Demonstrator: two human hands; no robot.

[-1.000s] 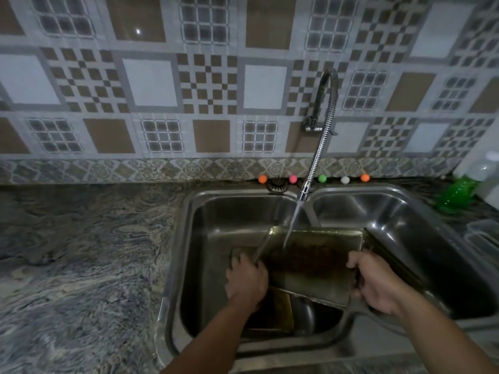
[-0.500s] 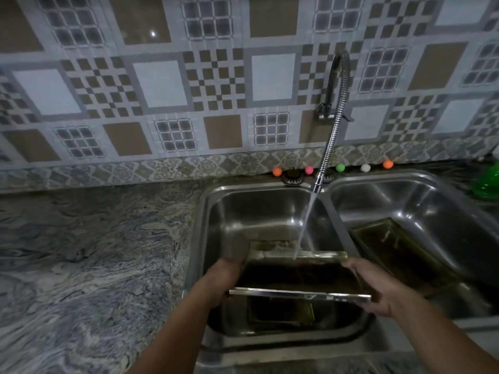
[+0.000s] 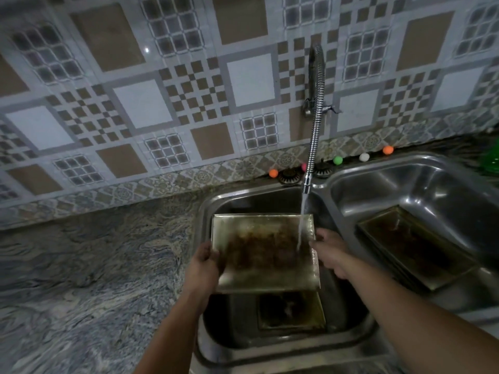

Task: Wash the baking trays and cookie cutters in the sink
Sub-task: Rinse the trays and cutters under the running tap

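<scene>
Stained baking tray held tilted over left basin of double sink, under water stream from flexible faucet; water hitting tray's right side. Left hand gripping tray's left edge, thumb on top. Right hand gripping right edge. Second tray lying at bottom of left basin, below held one. Third dirty tray resting in right basin. Small coloured balls lined along sink's back rim. Marbled table at left. Patterned wall tiles behind.
</scene>
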